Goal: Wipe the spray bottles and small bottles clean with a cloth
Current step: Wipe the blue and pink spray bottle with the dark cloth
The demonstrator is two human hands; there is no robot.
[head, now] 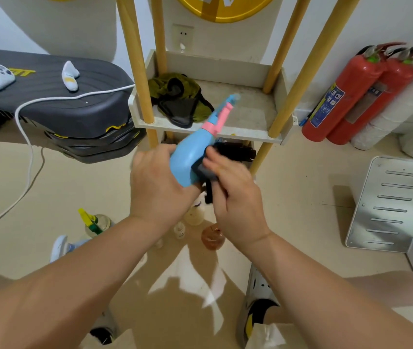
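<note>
Both forearms reach in from the bottom corners and meet at the centre of the frame. The left hand (155, 182) has its fingers curled round the lower body of the blue spray bottle (186, 159), which is tipped so its pink trigger head (216, 119) points toward the upper right. The right hand (235, 197) is hard up against the bottle's right side, fingers bunched round a dark cloth (205, 170) and pressing it onto the blue plastic. A black fringe of the cloth sticks out above the knuckles. There's some blur on that hand, so the exact finger placement is hard to read.

Behind the bottle, upper centre, the white shelf tray (200, 125) on yellow posts holds a crumpled green-and-black rag (177, 96).

Down on the floor, below the hands, a clear spray bottle with a yellow-green trigger (94, 222) stands at lower left of centre. Near it are a cream bottle (195, 214), a tiny clear bottle (180, 230) and a round amber bottle (211, 236), grouped close together.

Two red fire extinguishers (346, 96) lean at the right.
</note>
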